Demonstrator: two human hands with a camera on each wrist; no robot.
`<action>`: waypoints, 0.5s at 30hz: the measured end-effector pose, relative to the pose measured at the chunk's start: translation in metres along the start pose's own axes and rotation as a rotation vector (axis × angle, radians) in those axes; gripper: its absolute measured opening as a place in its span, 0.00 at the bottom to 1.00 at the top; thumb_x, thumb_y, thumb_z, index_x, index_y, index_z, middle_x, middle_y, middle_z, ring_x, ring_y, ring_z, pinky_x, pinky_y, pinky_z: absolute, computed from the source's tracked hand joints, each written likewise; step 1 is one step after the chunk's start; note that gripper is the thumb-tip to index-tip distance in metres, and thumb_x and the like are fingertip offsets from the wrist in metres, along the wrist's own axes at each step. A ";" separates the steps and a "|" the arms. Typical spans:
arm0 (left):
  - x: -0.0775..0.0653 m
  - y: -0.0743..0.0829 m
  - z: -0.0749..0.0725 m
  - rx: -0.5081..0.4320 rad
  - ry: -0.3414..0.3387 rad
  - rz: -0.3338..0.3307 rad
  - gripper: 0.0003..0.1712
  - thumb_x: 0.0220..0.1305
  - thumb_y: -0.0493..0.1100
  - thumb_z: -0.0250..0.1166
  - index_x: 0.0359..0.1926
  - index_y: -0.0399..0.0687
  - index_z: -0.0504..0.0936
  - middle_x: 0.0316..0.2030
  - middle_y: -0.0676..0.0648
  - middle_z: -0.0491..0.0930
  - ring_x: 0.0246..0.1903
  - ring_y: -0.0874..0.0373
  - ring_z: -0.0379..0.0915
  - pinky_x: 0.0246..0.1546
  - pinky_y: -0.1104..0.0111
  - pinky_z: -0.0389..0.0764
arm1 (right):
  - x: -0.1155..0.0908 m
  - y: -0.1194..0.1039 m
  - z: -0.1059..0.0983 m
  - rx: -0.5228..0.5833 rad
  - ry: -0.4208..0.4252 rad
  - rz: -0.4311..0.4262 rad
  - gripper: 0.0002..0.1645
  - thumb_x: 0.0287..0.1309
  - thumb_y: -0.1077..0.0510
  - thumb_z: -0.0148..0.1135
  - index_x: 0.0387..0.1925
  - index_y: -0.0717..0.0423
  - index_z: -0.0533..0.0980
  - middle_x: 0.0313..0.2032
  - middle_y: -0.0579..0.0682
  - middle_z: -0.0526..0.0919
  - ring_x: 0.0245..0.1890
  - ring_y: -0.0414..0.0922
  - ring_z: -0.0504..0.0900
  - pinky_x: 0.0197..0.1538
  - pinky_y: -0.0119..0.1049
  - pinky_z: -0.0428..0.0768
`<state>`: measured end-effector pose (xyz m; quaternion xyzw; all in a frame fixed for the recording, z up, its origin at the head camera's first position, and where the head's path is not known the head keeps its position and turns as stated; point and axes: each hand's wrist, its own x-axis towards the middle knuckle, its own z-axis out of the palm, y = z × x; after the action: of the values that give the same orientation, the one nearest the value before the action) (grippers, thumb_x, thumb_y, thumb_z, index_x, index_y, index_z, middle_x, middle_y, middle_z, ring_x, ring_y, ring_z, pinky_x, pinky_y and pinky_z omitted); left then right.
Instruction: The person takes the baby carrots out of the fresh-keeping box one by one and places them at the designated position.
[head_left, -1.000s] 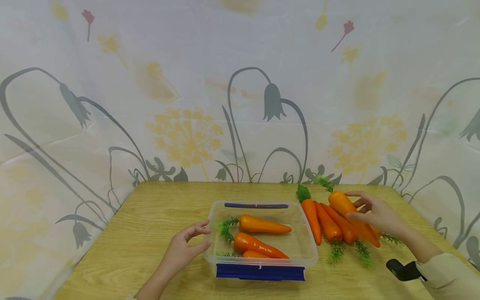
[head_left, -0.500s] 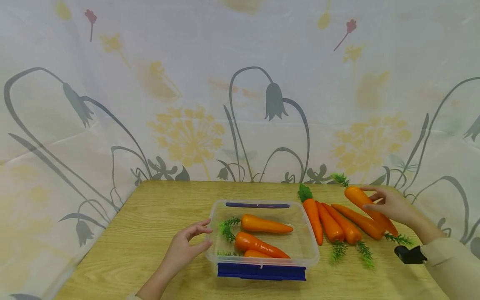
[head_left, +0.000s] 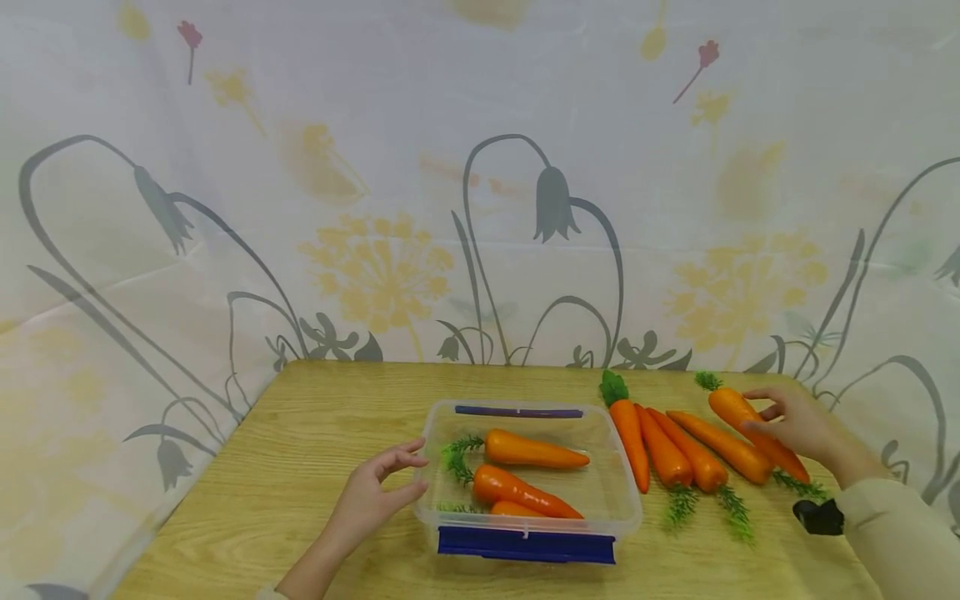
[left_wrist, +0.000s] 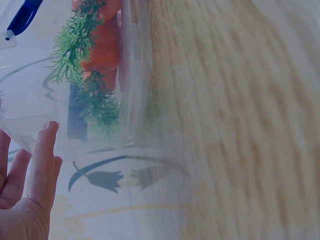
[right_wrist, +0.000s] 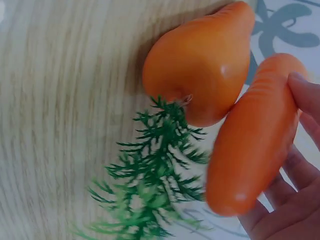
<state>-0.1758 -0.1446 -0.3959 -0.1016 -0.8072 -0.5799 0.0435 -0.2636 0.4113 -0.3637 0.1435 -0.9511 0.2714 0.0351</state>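
My right hand [head_left: 798,429] grips an orange carrot [head_left: 726,406] between thumb and fingers at the right of the table, its leafy top pointing away. In the right wrist view that carrot [right_wrist: 252,145] is beside another carrot [right_wrist: 197,65] with feathery green leaves lying on the wood. At the left side of a clear plastic box [head_left: 636,492], my left hand [head_left: 371,496] has its fingers spread loosely, holding nothing. Its fingertips are close to the rim; whether they touch cannot be told. Inside the box lie three carrots [head_left: 536,450], leaves to the left.
Several carrots [head_left: 688,448] lie side by side on the wooden table [head_left: 322,425], just right of the box. Blue latches [head_left: 525,544] run along the box's front and back. A flower-patterned curtain [head_left: 390,167] hangs behind. A black device [head_left: 819,517] shows below the right wrist.
My right hand has moved to the right with its carrot and down toward the right end of the row, beside the other carrots. The left hand stays by the box.
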 end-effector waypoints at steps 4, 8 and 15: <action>0.000 0.000 0.001 -0.003 0.007 0.000 0.10 0.54 0.36 0.68 0.40 0.41 0.82 0.57 0.49 0.73 0.60 0.45 0.63 0.59 0.45 0.60 | -0.002 -0.003 0.002 0.012 -0.058 0.037 0.31 0.59 0.55 0.61 0.56 0.75 0.65 0.38 0.70 0.77 0.36 0.59 0.79 0.31 0.43 0.79; 0.000 0.001 0.001 -0.012 0.005 -0.001 0.10 0.54 0.35 0.68 0.40 0.41 0.82 0.57 0.48 0.73 0.59 0.44 0.63 0.59 0.44 0.60 | -0.002 -0.009 0.001 0.028 -0.120 0.064 0.30 0.62 0.54 0.59 0.56 0.74 0.65 0.39 0.67 0.78 0.35 0.55 0.80 0.31 0.39 0.78; -0.001 0.001 0.001 -0.016 0.003 -0.010 0.11 0.54 0.36 0.68 0.40 0.41 0.82 0.57 0.49 0.73 0.60 0.44 0.63 0.59 0.44 0.60 | -0.004 -0.012 -0.001 -0.004 -0.122 0.037 0.28 0.60 0.58 0.60 0.54 0.74 0.66 0.38 0.68 0.77 0.37 0.59 0.78 0.32 0.42 0.78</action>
<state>-0.1748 -0.1433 -0.3953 -0.0973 -0.8030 -0.5866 0.0410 -0.2564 0.4028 -0.3571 0.1422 -0.9545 0.2607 -0.0275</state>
